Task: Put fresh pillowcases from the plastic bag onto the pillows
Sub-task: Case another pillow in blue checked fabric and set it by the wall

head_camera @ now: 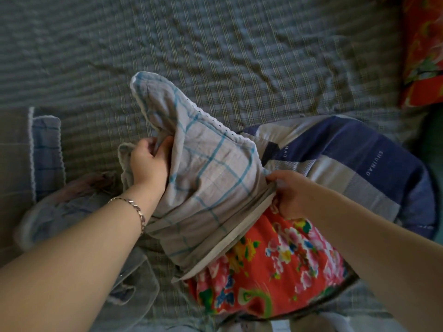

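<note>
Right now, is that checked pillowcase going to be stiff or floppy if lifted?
Probably floppy: the checked pillowcase creases and droops around the left hand gripping it. Likely light: thin cloth. May drag on the floral pillow, bunching there.

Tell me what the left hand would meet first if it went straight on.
The checked pillowcase: the left hand grips a fold of it, and its raised top end lies just ahead. Depth beyond is unclear.

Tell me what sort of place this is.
Most likely a bedroom: a wrinkled checked bedsheet fills the view, a red floral pillow sits half inside a checked pillowcase, and a blue-and-grey pillow lies beside it.
</note>
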A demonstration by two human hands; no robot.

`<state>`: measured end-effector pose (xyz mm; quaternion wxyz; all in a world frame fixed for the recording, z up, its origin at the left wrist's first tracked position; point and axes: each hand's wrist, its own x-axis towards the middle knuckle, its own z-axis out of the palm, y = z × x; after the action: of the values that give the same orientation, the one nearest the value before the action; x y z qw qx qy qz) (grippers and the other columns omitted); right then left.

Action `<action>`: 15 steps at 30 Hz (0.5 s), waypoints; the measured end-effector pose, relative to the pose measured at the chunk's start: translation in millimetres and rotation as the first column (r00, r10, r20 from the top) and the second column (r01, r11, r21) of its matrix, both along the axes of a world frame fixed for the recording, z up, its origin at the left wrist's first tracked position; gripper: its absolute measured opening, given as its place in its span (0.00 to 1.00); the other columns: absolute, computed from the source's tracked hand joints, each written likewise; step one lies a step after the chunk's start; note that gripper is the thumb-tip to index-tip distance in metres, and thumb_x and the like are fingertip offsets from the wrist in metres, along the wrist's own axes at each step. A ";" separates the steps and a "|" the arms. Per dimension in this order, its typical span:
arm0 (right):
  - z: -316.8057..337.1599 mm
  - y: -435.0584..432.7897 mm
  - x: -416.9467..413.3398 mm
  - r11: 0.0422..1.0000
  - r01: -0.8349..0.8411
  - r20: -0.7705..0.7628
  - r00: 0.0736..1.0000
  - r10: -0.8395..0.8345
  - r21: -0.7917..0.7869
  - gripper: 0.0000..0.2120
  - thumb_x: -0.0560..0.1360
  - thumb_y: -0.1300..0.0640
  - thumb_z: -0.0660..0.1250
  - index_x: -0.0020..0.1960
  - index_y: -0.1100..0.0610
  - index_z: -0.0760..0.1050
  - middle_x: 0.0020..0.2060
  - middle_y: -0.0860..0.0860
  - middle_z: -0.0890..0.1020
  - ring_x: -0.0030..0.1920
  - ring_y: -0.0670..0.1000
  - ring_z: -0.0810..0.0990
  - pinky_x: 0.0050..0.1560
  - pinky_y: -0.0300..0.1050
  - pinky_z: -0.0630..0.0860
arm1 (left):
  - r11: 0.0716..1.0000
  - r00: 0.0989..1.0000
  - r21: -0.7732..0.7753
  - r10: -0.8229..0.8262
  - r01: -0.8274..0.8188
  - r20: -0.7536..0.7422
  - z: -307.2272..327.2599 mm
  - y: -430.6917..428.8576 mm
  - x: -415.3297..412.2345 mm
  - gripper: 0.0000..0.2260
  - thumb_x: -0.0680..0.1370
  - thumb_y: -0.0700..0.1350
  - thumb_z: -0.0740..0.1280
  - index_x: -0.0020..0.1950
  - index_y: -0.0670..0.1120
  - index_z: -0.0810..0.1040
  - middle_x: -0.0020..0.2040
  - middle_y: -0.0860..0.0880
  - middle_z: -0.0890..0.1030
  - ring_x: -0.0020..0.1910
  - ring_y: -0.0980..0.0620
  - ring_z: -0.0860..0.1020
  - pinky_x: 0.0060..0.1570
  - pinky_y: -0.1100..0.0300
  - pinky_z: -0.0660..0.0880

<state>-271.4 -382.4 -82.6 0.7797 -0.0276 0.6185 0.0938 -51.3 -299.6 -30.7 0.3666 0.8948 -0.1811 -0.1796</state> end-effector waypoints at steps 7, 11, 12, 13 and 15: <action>15.4 -0.1 -41.5 0.952 0.132 -0.156 0.971 -0.180 -0.277 0.10 0.73 0.51 0.68 0.49 0.57 0.76 0.44 0.57 0.81 0.42 0.55 0.80 0.45 0.51 0.78 | 0.995 0.966 0.004 0.099 -0.103 0.238 19.5 12.5 29.7 0.08 0.79 0.42 0.60 0.52 0.39 0.76 0.47 0.44 0.78 0.48 0.48 0.73 0.45 0.65 0.65; 0.9 32.1 -115.9 0.956 -0.096 -0.427 0.904 -0.033 -0.276 0.13 0.74 0.51 0.68 0.51 0.61 0.76 0.37 0.56 0.77 0.30 0.53 0.77 0.27 0.42 0.75 | 0.996 0.973 0.073 0.041 -0.059 0.226 28.2 -1.4 49.1 0.12 0.77 0.43 0.65 0.34 0.50 0.68 0.34 0.52 0.71 0.39 0.54 0.70 0.33 0.73 0.64; -3.2 39.0 -122.6 0.965 -0.084 -0.448 0.893 -0.038 -0.248 0.14 0.73 0.50 0.69 0.49 0.61 0.77 0.36 0.56 0.78 0.28 0.52 0.77 0.25 0.40 0.74 | 0.996 0.979 0.090 0.008 -0.027 0.206 27.6 -8.3 47.1 0.14 0.77 0.43 0.65 0.33 0.50 0.67 0.33 0.54 0.70 0.37 0.55 0.69 0.31 0.75 0.64; -7.2 43.1 -122.6 0.971 -0.076 -0.464 0.885 -0.039 -0.226 0.14 0.72 0.49 0.70 0.47 0.61 0.77 0.36 0.56 0.78 0.28 0.53 0.77 0.25 0.40 0.74 | 0.995 0.982 0.099 -0.008 -0.011 0.188 25.0 -17.3 44.5 0.15 0.77 0.44 0.66 0.32 0.51 0.65 0.32 0.55 0.69 0.36 0.55 0.69 0.30 0.76 0.64; -7.6 42.9 -116.8 0.950 -0.173 -0.546 0.838 0.003 -0.260 0.14 0.73 0.51 0.70 0.41 0.63 0.75 0.34 0.57 0.77 0.29 0.55 0.74 0.26 0.42 0.72 | 0.996 0.989 0.085 0.015 -0.028 0.148 19.7 -35.8 35.5 0.16 0.77 0.45 0.65 0.32 0.51 0.64 0.32 0.57 0.67 0.35 0.55 0.68 0.28 0.77 0.64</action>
<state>-388.2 -339.5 -90.2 0.5559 -0.1464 0.8173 0.0392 -15.7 -335.4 -11.1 0.3147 0.9226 -0.1902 -0.1169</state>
